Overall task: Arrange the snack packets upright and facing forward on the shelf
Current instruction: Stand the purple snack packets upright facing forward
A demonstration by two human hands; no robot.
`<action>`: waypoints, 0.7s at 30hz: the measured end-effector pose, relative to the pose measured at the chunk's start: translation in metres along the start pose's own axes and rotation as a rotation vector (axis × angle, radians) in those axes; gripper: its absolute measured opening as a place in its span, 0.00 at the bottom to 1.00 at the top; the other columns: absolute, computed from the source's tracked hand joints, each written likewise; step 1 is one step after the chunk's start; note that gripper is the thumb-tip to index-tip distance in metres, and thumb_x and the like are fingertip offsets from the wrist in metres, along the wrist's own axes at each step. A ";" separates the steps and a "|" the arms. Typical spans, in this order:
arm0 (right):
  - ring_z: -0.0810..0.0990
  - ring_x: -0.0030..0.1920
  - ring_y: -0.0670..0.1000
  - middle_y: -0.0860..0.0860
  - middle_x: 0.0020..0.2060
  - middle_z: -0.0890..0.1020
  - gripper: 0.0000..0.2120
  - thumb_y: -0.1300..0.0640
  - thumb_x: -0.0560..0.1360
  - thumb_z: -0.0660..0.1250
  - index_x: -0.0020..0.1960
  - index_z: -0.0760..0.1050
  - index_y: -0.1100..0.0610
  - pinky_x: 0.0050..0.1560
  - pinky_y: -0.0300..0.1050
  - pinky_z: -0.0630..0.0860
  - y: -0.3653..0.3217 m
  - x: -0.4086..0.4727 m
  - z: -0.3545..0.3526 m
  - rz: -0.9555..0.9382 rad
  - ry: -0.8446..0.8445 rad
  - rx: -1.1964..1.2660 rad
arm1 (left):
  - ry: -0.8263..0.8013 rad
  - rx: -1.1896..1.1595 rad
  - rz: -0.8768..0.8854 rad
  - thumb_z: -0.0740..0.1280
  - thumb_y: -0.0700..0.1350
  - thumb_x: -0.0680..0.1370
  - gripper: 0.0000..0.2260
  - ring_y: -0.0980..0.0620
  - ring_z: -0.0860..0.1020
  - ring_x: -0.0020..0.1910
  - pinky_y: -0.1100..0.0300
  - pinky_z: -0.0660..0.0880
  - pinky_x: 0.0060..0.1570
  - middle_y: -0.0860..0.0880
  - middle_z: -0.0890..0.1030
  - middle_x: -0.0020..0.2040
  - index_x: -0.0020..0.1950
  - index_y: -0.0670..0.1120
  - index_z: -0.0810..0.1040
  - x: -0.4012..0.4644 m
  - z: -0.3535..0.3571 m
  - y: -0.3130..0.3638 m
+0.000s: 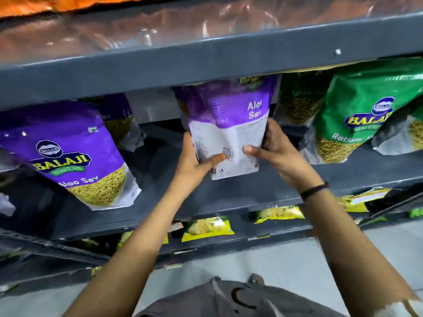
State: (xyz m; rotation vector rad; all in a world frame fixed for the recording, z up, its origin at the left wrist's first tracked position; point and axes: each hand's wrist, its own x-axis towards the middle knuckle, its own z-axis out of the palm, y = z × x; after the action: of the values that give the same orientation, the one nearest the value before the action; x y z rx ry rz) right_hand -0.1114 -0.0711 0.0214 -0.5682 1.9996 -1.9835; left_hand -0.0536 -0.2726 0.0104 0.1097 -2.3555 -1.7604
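A purple and white Aloo Sev packet (pixel 226 124) stands upright in the middle of the grey shelf (pixel 160 197), its printed back side turned toward me. My left hand (pixel 196 156) grips its lower left edge with the thumb across the white panel. My right hand (pixel 272 147) grips its lower right edge. Another purple Aloo Sev packet (pixel 77 156) stands front-facing at the left. A green Ratlami Sev packet (pixel 357 115) stands front-facing at the right, tilted slightly.
The shelf above (pixel 206 58) hangs low over the packets' tops. More purple (pixel 119 120) and green (pixel 299 99) packets stand behind the front row. Yellow packets (pixel 208 227) lie on the lower shelf. Grey floor lies below.
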 end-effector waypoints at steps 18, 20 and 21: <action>0.70 0.66 0.54 0.55 0.63 0.70 0.30 0.42 0.70 0.64 0.66 0.64 0.57 0.69 0.53 0.68 0.077 -0.036 0.085 0.092 0.558 -0.012 | 0.160 -0.361 -0.419 0.42 0.66 0.76 0.31 0.56 0.69 0.67 0.61 0.62 0.65 0.57 0.71 0.64 0.70 0.52 0.66 0.022 0.027 -0.045; 0.70 0.67 0.52 0.54 0.65 0.71 0.27 0.44 0.73 0.61 0.67 0.64 0.57 0.69 0.49 0.68 0.076 -0.020 0.071 0.082 0.499 -0.034 | 0.245 -0.319 -0.443 0.46 0.61 0.79 0.26 0.56 0.70 0.64 0.62 0.64 0.62 0.55 0.72 0.62 0.67 0.48 0.70 0.010 0.040 -0.042; 0.70 0.67 0.51 0.55 0.66 0.72 0.23 0.47 0.76 0.59 0.68 0.65 0.57 0.68 0.46 0.67 0.075 -0.010 0.062 0.080 0.443 -0.066 | 0.337 -0.263 -0.417 0.49 0.57 0.80 0.23 0.54 0.72 0.61 0.60 0.66 0.60 0.53 0.74 0.61 0.64 0.46 0.73 -0.003 0.046 -0.040</action>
State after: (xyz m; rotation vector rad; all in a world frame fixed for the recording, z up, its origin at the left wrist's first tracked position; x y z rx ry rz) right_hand -0.0812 -0.1231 -0.0562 -0.0550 2.2990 -2.1415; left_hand -0.0627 -0.2404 -0.0406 0.8374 -1.9407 -2.0173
